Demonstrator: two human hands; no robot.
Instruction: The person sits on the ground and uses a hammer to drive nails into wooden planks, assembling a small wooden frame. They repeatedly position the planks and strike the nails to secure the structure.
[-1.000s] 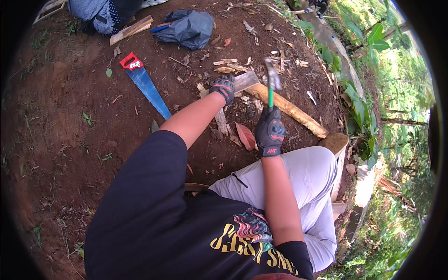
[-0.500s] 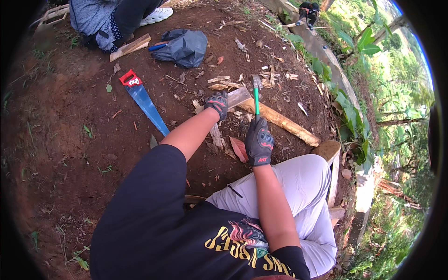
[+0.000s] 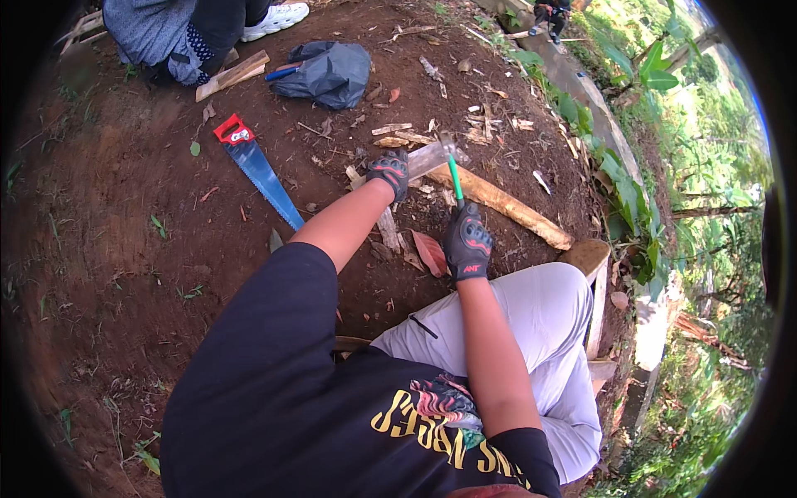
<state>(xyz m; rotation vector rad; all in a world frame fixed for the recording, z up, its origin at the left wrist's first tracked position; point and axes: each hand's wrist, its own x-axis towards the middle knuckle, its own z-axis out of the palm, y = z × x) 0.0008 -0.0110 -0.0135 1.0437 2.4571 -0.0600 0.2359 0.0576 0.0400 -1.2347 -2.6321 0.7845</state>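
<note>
Here's the left hand (image 3: 388,174), gloved in black with red trim, clamped over the near end of a flat wooden board (image 3: 427,158), its fingers mostly hidden underneath. And the right hand (image 3: 467,242), in a matching glove, is wrapped firmly around the green handle of a claw hammer (image 3: 455,178)! The hammer's head is right at the board's far end; whether metal meets wood, I can't tell from here. That board sits at the upper end of a peeled pole (image 3: 506,206), which slants down toward the person's knee (image 3: 556,290). Wood scraps (image 3: 484,129) litter the brown soil just beyond, and a reddish dry leaf (image 3: 429,254) lies beside the right hand. Over on the left, a handsaw (image 3: 266,180), red grip and blue blade, lies flat. Farther up, a dark plastic bag (image 3: 336,76) rests near a seated co-worker (image 3: 154,37) in a white shoe (image 3: 276,22).
</note>
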